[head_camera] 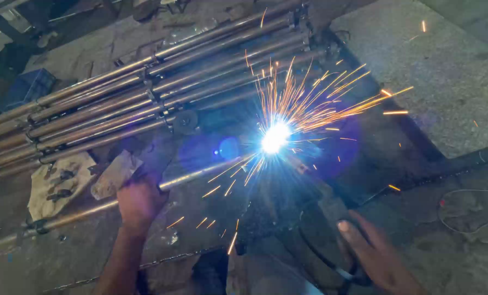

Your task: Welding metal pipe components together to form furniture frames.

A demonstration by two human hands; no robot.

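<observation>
My left hand (140, 201) is closed around a long metal pipe (80, 214) that runs from the lower left up toward the middle. My right hand (377, 254) grips a dark welding electrode holder (323, 210) at the lower right, its tip pointing up-left. At the pipe's far end burns a bright white-blue welding arc (275, 137), throwing orange sparks upward and to the right. The joint under the arc is hidden by glare.
A stack of several long metal pipes (145, 101) with ring fittings lies across the upper left. A stone slab (435, 71) sits at the upper right. A crumpled cloth (55, 184) lies at left, a thin chain (145, 266) below, and loose wire (473, 210) at right.
</observation>
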